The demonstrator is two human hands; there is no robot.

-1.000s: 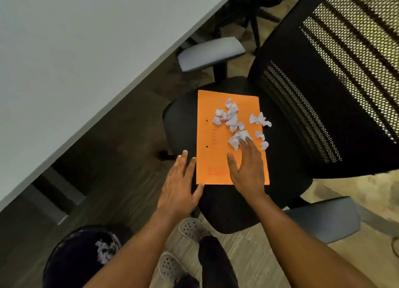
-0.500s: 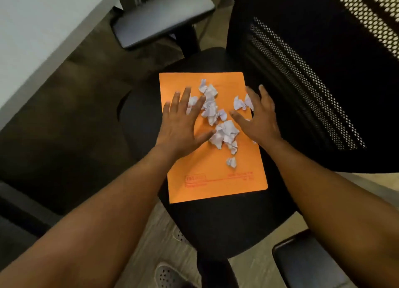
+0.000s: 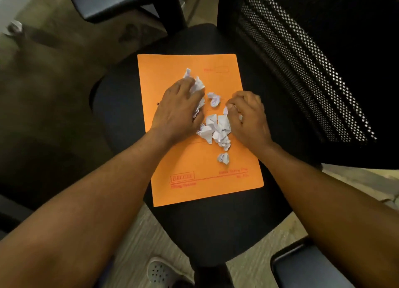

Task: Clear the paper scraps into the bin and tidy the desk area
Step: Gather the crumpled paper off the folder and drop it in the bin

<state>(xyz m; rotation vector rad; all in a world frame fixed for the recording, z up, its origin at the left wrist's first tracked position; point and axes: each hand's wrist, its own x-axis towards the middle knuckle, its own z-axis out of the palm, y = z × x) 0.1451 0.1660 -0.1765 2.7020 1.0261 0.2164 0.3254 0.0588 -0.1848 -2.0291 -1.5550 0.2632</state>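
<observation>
An orange folder (image 3: 205, 186) lies flat on the black seat (image 3: 216, 227) of an office chair. Several crumpled white paper scraps (image 3: 216, 130) sit on the folder in a loose pile. My left hand (image 3: 179, 110) lies over the left side of the pile, its fingers curled onto scraps near the folder's top. My right hand (image 3: 248, 117) is at the right side, fingers curled around scraps. One scrap (image 3: 214, 100) lies between the hands, and another (image 3: 223, 158) lies apart, nearer to me. The bin is out of view.
The chair's black mesh backrest (image 3: 313, 71) rises on the right. Grey armrests stand at the top left (image 3: 121, 0) and bottom right (image 3: 308, 268). A small crumpled scrap (image 3: 15, 27) lies on the floor at far left. My shoe (image 3: 162, 272) shows below the seat.
Both hands have moved inward onto the scraps and curled their fingers, bunching the paper into a tighter pile. The view has closed in on the chair seat; the desk and bin have left the frame.
</observation>
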